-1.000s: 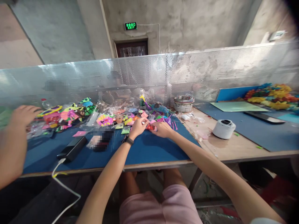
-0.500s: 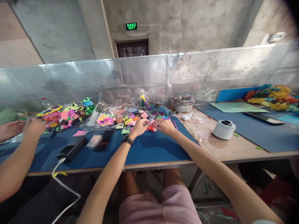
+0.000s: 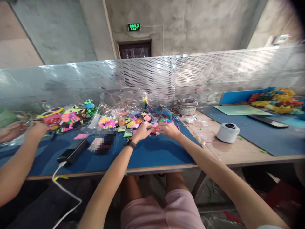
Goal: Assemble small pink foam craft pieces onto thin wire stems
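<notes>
My left hand [image 3: 143, 131], with a black watch [image 3: 130, 143] at its wrist, and my right hand [image 3: 167, 128] meet fingertip to fingertip over the blue mat [image 3: 152, 156]. The fingers of both are closed round something small, perhaps a bit of pink, too hidden to name. Just under the fingers of my right hand a red piece [image 3: 156, 132] shows in part. Beyond my hands lie small coloured packets, among them a green packet [image 3: 128, 133], and a blue-and-purple figure [image 3: 163, 111] with a yellow tip.
At left a co-worker's hands [image 3: 35, 129] are near colourful foam shapes [image 3: 72, 116]. A black power bank [image 3: 73, 151] with a white cable lies nearer. Rightward are a white roll [image 3: 228, 132], a basket [image 3: 187, 106], a black phone-like slab [image 3: 268, 121] and colourful flowers [image 3: 283, 100].
The fingers of my right hand have shifted slightly and flattened over the red piece, which shows less now. My left hand has barely moved.
</notes>
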Demonstrator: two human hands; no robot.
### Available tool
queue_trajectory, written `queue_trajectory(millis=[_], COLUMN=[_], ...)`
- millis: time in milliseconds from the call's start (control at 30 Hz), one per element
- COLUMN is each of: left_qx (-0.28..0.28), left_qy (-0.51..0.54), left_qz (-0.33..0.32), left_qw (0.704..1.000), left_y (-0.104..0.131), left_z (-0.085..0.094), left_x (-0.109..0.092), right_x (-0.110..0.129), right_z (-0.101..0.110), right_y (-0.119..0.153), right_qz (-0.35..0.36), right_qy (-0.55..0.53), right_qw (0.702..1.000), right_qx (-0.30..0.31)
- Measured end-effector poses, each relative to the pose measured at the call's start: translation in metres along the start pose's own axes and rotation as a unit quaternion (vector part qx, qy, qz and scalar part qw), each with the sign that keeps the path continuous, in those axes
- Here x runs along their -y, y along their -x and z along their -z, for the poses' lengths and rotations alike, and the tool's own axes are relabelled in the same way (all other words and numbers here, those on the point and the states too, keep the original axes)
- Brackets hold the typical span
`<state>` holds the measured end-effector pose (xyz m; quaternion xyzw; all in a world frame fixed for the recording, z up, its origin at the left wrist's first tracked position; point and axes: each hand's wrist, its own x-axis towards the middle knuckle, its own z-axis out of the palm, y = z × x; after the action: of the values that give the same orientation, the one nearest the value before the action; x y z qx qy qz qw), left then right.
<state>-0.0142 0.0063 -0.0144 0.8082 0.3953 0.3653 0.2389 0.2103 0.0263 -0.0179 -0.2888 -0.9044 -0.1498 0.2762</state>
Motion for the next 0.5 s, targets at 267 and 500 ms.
queue_trajectory(millis=[267, 500], left_qx=[0.001, -0.008], left_qy=[-0.002, 0.026], left_qz=[-0.002, -0.006], left_qw=[1.0, 1.0], left_y=[0.0005, 0.0002], left_z=[0.0012, 0.0031], left_x=[-0.002, -0.0005], right_x=[-0.0089, -0.0051], right_z=[-0.0067, -0.0014], right_y=[0.0031, 0.0019], right_qz=[0.046, 0.038], right_qy=[0.022, 0.015], right_qw=[0.999, 0.999], right_qx=[-0.011, -0.014])
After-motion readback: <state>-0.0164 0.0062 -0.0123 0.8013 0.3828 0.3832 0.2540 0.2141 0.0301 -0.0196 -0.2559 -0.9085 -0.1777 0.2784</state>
